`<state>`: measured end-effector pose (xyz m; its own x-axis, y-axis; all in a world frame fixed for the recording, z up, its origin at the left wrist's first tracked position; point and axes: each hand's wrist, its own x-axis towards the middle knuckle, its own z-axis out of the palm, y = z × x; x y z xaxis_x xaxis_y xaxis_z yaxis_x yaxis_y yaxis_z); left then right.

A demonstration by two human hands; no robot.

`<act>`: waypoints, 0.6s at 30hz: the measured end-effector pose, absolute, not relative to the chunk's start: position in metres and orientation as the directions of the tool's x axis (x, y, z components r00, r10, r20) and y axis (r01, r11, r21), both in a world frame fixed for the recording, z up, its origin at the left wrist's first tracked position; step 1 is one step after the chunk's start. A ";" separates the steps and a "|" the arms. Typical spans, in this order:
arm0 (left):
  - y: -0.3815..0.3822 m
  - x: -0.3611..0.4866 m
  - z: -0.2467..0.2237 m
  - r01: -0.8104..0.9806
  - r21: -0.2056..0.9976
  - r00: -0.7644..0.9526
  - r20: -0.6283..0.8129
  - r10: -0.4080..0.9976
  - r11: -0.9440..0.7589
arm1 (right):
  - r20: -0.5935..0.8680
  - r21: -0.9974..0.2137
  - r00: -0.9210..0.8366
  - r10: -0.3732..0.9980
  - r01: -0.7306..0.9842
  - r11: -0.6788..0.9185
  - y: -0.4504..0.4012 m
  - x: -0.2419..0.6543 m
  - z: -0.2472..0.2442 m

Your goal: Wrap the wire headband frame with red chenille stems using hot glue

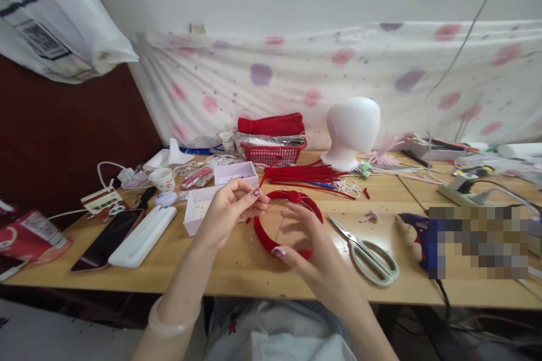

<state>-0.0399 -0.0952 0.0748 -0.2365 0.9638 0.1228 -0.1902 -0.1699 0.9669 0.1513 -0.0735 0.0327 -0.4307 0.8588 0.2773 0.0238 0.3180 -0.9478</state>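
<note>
A red headband (263, 235) with a red knot on its top lies on the wooden table, between and beyond my hands. My left hand (232, 207) is raised at the headband's left side, thumb and fingertips pinched together; whatever they hold is too small to make out. Over the right part of the headband is my right hand (308, 245), its fingers apart and nothing visible in them. Two small pale boxes (195, 220) stand just behind my left hand. Green-handled scissors (372, 262) lie to the right of my right hand.
Behind are red pipe-cleaner stems (305, 173), a red basket (275, 153) and a white foam head (353, 127). A phone (108, 238), a white power bank (143, 237) and a paper cup (162, 179) are at left. A glue gun (417, 231) and a power strip (470, 197) are at right.
</note>
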 end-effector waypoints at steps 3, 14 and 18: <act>-0.107 -0.025 0.080 -0.234 0.958 -0.175 0.128 0.976 -0.167 | 0.301 -0.950 -0.513 0.804 -0.090 0.299 -0.074 0.133 0.035; -0.113 -0.006 0.063 -0.344 0.928 -0.191 0.076 0.979 -0.139 | 0.227 -0.947 -0.329 0.917 -0.293 0.130 -0.066 0.150 0.021; -0.113 0.008 0.052 -0.343 0.926 -0.280 0.060 0.958 -0.158 | 0.313 -0.927 -0.064 0.948 -0.238 0.290 -0.069 0.154 0.019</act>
<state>0.0084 -0.1134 0.0519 -0.2799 0.9582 0.0598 -0.3430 -0.1580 0.9260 0.1537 -0.0691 0.0188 -0.0637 0.9475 0.3132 -0.2379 0.2904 -0.9269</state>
